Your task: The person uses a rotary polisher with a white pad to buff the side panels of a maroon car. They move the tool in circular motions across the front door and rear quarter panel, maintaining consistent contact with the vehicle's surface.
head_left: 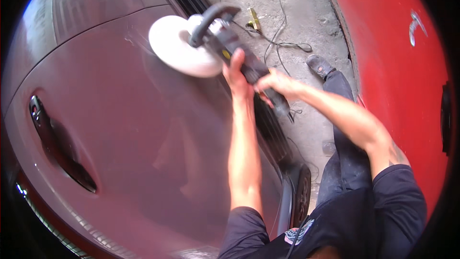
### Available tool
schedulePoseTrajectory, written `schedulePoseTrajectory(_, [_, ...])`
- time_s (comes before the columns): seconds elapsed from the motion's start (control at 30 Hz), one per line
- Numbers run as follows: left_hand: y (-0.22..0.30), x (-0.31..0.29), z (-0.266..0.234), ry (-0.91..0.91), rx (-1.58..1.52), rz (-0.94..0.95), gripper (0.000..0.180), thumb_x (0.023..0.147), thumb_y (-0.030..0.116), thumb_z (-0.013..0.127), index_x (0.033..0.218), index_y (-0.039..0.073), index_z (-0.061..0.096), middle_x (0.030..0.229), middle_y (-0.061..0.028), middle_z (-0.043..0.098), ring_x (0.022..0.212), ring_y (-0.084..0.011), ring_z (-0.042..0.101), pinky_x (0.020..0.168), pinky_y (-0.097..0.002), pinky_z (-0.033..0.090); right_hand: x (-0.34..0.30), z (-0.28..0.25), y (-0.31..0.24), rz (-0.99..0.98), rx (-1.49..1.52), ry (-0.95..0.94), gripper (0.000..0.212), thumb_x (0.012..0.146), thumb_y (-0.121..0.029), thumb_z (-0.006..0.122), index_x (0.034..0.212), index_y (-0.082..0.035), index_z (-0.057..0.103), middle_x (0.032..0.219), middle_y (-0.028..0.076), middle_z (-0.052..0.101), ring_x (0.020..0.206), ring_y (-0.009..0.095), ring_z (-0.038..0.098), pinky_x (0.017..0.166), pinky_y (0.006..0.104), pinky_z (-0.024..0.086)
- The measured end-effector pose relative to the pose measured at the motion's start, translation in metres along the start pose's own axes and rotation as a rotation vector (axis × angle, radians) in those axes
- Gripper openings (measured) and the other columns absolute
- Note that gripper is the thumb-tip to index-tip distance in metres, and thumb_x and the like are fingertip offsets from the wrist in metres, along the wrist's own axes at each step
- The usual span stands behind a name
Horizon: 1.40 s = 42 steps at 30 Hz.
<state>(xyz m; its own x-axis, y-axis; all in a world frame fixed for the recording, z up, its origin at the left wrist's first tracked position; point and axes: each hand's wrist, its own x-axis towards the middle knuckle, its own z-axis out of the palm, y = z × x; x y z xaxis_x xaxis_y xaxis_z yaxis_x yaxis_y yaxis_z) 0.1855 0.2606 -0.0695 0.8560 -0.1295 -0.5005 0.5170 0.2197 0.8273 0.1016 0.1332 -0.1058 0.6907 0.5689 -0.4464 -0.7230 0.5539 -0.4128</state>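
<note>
Both my hands are wrapped round a black electric polisher, held against the side of a dark maroon car. My left hand grips the middle of its body, thumb pointing up along the side. Behind it, my right hand closes round the rear grip. At the front, a curved handle arches over the head with no hand on it. The round white pad lies tilted against or very close to the car door panel; exact contact is hard to tell. Its edge looks blurred.
A black door handle is on the panel at the left. On the concrete floor run dark cables, beside a small yellow object. A red car stands close on my right. My shoe rests between the cars.
</note>
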Motion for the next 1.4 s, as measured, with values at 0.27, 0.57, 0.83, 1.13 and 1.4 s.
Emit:
schedulePoseTrajectory(0.27, [0.019, 0.080, 0.021, 0.087, -0.005, 0.043, 0.042, 0.092, 0.034, 0.074, 0.113, 0.000, 0.062, 0.088, -0.0110, 0.069, 0.078, -0.0265, 0.071, 0.072, -0.0414, 0.061, 0.041, -0.022, -0.069, 0.116, 0.000, 0.033, 0.029, 0.085, -0.028, 0.070, 0.096, -0.001, 0.069, 0.075, 0.012, 0.066, 0.056, 0.023, 0.065, 0.053, 0.0400, 0.055])
schedulePoseTrajectory(0.57, [-0.053, -0.093, 0.023, 0.380, 0.049, -0.146, 0.069, 0.087, 0.002, 0.076, 0.148, 0.000, 0.046, 0.124, -0.0075, 0.062, 0.107, -0.0192, 0.062, 0.096, -0.0348, 0.052, -0.074, -0.017, 0.066, 0.402, 0.358, -0.063, 0.016, 0.086, -0.013, 0.071, 0.094, 0.001, 0.067, 0.070, 0.013, 0.065, 0.056, 0.021, 0.066, 0.054, 0.0378, 0.058])
schedulePoseTrajectory(0.83, [0.002, 0.137, 0.029, 0.280, 0.263, 0.065, 0.048, 0.083, 0.013, 0.085, 0.118, -0.008, 0.058, 0.099, -0.0097, 0.068, 0.083, -0.0191, 0.066, 0.079, -0.0354, 0.055, 0.099, -0.076, -0.057, 0.212, 0.341, -0.231, 0.027, 0.086, -0.034, 0.066, 0.087, -0.006, 0.062, 0.069, 0.012, 0.063, 0.056, 0.023, 0.063, 0.058, 0.0442, 0.058])
schedulePoseTrajectory(1.13, [-0.063, 0.016, 0.038, 0.468, 0.313, -0.036, 0.058, 0.084, 0.012, 0.084, 0.127, -0.007, 0.051, 0.113, -0.0130, 0.064, 0.096, -0.0212, 0.063, 0.089, -0.0362, 0.054, 0.014, -0.092, 0.048, 0.367, 0.428, -0.304, 0.021, 0.082, -0.025, 0.069, 0.083, -0.004, 0.066, 0.068, 0.015, 0.066, 0.055, 0.028, 0.066, 0.059, 0.0475, 0.058])
schedulePoseTrajectory(1.4, [-0.074, -0.007, 0.042, 0.614, 0.378, -0.086, 0.060, 0.082, 0.012, 0.086, 0.127, -0.006, 0.051, 0.114, -0.0133, 0.064, 0.098, -0.0198, 0.064, 0.089, -0.0338, 0.054, -0.004, -0.093, 0.056, 0.555, 0.553, -0.343, 0.022, 0.082, -0.023, 0.068, 0.085, -0.001, 0.066, 0.070, 0.015, 0.064, 0.060, 0.028, 0.065, 0.061, 0.0456, 0.057])
